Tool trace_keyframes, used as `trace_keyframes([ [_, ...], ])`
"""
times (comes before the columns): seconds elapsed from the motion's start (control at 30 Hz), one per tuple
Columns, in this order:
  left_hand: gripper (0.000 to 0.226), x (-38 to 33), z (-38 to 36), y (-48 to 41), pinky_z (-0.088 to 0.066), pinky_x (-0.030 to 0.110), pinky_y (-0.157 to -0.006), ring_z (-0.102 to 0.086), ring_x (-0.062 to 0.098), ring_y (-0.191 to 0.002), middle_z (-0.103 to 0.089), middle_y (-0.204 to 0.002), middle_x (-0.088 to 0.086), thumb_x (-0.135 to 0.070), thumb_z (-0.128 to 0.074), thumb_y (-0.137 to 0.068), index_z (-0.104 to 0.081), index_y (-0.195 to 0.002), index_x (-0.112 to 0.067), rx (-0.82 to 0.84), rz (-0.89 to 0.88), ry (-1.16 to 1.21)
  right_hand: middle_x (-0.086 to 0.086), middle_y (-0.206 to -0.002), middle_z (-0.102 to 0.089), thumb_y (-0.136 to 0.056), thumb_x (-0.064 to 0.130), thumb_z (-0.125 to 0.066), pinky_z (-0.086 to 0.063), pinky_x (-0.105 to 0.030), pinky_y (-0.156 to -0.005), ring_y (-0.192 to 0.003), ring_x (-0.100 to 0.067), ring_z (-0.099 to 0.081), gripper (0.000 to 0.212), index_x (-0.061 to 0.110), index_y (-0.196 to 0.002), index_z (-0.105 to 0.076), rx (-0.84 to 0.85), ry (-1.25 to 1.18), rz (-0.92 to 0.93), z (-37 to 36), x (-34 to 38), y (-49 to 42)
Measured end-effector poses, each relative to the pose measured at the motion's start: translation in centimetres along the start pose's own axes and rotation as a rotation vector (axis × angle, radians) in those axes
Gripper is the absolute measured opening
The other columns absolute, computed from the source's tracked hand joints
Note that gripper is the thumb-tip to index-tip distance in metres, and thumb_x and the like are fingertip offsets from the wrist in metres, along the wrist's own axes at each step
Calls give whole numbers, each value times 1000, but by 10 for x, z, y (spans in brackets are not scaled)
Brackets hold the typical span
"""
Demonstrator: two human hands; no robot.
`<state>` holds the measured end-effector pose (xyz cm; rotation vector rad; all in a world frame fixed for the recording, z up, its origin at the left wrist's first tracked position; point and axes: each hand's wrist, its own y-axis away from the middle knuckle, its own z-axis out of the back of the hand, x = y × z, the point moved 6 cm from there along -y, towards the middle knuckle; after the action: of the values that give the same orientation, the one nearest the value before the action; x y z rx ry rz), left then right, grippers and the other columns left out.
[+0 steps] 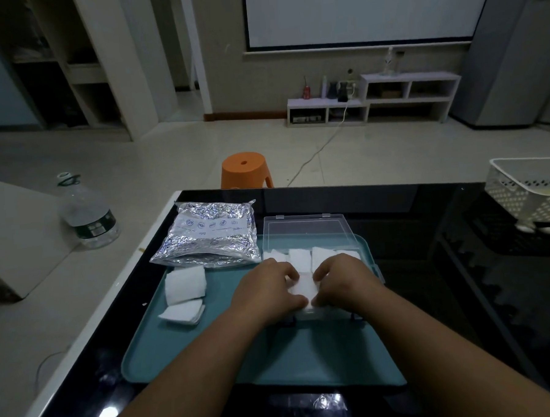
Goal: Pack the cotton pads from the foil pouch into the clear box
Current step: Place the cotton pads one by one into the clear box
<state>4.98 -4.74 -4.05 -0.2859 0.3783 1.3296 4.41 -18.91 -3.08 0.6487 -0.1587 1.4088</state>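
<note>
The clear box (306,232) stands on a teal tray (307,359) with its lid tipped back. Several white cotton pads (300,259) line its far side. My left hand (268,291) and my right hand (344,284) meet over the box's near part, fingers curled around a stack of white pads (303,286) between them. The crinkled foil pouch (208,234) lies at the tray's far left corner. Two loose piles of pads, a taller one (185,284) and a flatter one (183,312), sit on the tray's left side.
The tray rests on a dark glossy table (461,262). A white perforated basket (531,191) stands at the table's far right. An orange stool (246,170) is behind the table, and a large water bottle (87,211) sits on the pale surface to the left.
</note>
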Motion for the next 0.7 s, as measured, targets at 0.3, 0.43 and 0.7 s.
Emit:
trace_keyframes([
  [0.3, 40, -3, -6, 2, -46, 33, -86, -55, 22, -108, -48, -117, 0, -45, -61, -77, -65, -115, -32, 85, -4, -92, -13, -104, -70, -86, 16, -64, -50, -31, -80, -99, -27, -64, 22, 7, -103, -73, 84, -22, 49, -12, 0, 0],
  [0.43, 42, -3, -4, 2, -46, 31, -87, -56, 20, -107, -48, -118, -1, -47, -63, -75, -63, -115, -33, 73, 8, -83, -7, -106, -69, -89, 21, -64, -51, -33, -86, -98, -22, -63, 21, 13, -108, -70, 11, -4, 67, -8, 2, 1],
  [0.7, 43, 0, 2, 1, -45, 30, -88, -56, 19, -108, -49, -117, -1, -45, -65, -75, -64, -117, -34, 54, 11, -80, 1, -91, -64, -84, 10, -59, -53, -27, -77, -84, -17, -62, 22, 24, -95, -71, -67, -61, 60, -6, 3, -3],
])
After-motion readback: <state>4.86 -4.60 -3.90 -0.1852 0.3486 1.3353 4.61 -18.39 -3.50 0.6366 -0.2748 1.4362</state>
